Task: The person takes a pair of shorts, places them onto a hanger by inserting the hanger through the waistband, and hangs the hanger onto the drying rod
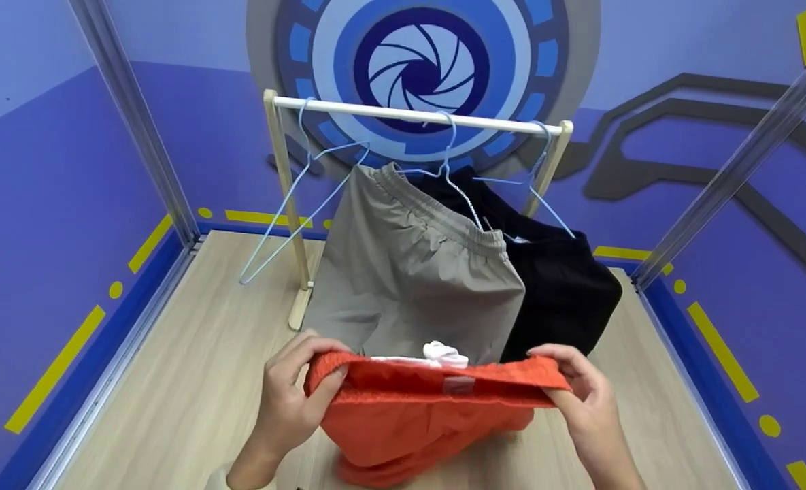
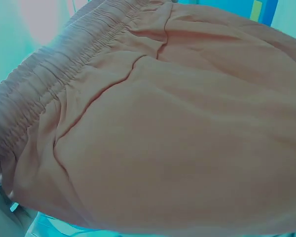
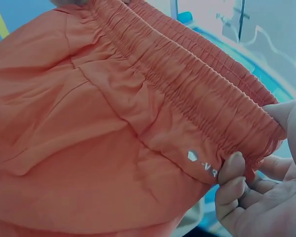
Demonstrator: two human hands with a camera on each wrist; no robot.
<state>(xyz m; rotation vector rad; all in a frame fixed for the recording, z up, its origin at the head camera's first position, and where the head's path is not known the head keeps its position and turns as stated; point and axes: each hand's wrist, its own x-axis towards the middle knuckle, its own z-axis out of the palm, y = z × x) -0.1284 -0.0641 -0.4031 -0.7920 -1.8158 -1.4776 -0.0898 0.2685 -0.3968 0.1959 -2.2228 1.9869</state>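
A pair of orange shorts (image 1: 416, 435) with a white drawstring (image 1: 443, 354) is stretched by its elastic waistband between my two hands, low in the head view. My left hand (image 1: 290, 391) grips the left end of the waistband, thumb inside and fingers outside. At the right end, my right hand (image 1: 590, 395) pinches the band. The right wrist view shows the right hand (image 3: 266, 197) with thumb and fingers around the waistband, near a small white print. Fabric of the shorts (image 2: 187, 138) fills the left wrist view and hides the left hand there.
A wooden rack (image 1: 403, 111) stands behind on the wood-patterned table (image 1: 151, 381). Grey shorts (image 1: 423, 272) and black shorts (image 1: 566, 292) hang from blue wire hangers. At the rack's left end, another hanger (image 1: 307, 158) carries no clothing. Blue-purple walls (image 1: 35, 224) enclose the table.
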